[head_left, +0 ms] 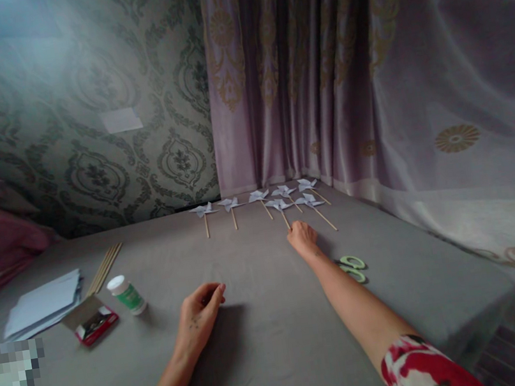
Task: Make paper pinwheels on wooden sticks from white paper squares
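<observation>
My right hand (302,236) reaches toward the back of the grey-covered surface. Its fingers are closed on the lower end of a pinwheel's wooden stick; that white paper pinwheel (279,204) lies in the front row. Close by on the right is another pinwheel (308,199), and several more lie behind and to the left, including one pinwheel (204,210) at the row's left end. My left hand (202,309) hovers over the middle with fingers curled and thumb against them, nothing visible in it. Green-handled scissors (353,267) are partly hidden behind my right forearm.
Left of my left hand stands a white bottle with a green label (128,296). Beside it are an open small red box (94,326), a stack of white paper (44,305) and several wooden sticks (105,267). A curtain (266,121) borders the back and right.
</observation>
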A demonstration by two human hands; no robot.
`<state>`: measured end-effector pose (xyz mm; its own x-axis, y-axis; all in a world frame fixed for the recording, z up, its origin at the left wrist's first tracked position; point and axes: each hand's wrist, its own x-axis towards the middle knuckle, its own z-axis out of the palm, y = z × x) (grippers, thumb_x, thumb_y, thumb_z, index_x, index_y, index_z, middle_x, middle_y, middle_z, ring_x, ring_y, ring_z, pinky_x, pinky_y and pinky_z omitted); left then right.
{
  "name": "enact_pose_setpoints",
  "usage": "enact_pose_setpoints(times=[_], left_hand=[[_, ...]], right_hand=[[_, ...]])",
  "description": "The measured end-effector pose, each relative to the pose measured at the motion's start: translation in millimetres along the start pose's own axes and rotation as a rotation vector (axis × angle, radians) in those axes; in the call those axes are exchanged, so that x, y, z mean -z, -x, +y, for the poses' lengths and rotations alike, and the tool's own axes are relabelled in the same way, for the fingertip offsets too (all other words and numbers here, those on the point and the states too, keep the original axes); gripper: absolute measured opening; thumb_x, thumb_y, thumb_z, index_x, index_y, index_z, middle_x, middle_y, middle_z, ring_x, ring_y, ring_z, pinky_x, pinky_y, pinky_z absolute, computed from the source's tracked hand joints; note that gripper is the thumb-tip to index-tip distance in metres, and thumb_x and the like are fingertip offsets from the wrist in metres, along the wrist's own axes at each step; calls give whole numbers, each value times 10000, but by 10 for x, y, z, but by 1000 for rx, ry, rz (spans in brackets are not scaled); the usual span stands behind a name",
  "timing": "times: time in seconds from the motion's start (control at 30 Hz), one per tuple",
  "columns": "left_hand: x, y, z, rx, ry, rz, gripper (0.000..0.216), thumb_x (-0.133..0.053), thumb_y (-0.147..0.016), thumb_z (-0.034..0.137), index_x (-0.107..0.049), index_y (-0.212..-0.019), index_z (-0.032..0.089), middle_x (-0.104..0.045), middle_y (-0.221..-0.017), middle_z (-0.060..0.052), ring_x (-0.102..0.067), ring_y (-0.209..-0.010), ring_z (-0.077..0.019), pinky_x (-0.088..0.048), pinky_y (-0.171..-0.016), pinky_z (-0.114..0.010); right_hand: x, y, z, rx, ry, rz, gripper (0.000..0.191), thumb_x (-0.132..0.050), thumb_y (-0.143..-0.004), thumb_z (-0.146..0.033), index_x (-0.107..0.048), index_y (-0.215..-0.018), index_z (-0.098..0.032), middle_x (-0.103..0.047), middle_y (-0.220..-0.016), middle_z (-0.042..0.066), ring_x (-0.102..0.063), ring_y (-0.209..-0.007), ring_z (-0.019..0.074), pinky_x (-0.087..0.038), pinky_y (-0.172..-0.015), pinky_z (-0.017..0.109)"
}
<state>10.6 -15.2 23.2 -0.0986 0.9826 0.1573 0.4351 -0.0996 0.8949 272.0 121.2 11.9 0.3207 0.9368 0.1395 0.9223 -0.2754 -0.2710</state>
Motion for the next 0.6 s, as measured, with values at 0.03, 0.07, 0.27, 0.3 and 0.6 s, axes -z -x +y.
enact_pose_setpoints(times=[0.03, 0.07, 0.27, 0.3, 0.6], left_hand=[[2, 0, -1, 1, -3, -1, 402, -579, -683, 553, -673, -700, 162, -626, -586, -18, -562, -568, -158, -417, -552, -240], [3, 0, -4, 2, -8, -3, 404, -578, -684, 554, -672, -697, 162, -624, -585, -17, -558, -565, -156, -414, -550, -240], [6, -1, -13, 5, -16, -13, 417, -567, -685, 562, -666, -698, 157, -612, -586, -13, -525, -549, -144, -391, -538, -236], [5, 1, -7, 3, -15, -13, 417, -565, -684, 562, -665, -696, 157, -609, -585, -12, -520, -547, -142, -388, -537, -236], [10, -2, 29, -25, -18, -2, 395, -560, -681, 548, -650, -658, 164, -607, -570, -14, -514, -532, -141, -389, -528, -236]], right_hand=[[-3, 0, 0, -1, 1, -1, 278, -416, -907, -212, -663, -1021, -149, -670, -1068, 154, -642, -997, 230, -458, -775, 284], [-5, 3, 1, -1, 3, 0, 281, -413, -907, -208, -662, -1023, -147, -668, -1067, 156, -640, -998, 229, -458, -778, 284], [-6, 76, 10, 4, 17, 10, 299, -385, -910, -182, -659, -1022, -141, -651, -1080, 163, -633, -995, 228, -455, -796, 300], [-4, 93, 10, 4, 20, 9, 299, -385, -909, -179, -661, -1019, -141, -650, -1076, 164, -633, -992, 226, -455, -797, 300], [9, 175, 17, 13, 36, 16, 289, -394, -907, -180, -668, -992, -151, -657, -1067, 149, -631, -992, 217, -448, -786, 280]])
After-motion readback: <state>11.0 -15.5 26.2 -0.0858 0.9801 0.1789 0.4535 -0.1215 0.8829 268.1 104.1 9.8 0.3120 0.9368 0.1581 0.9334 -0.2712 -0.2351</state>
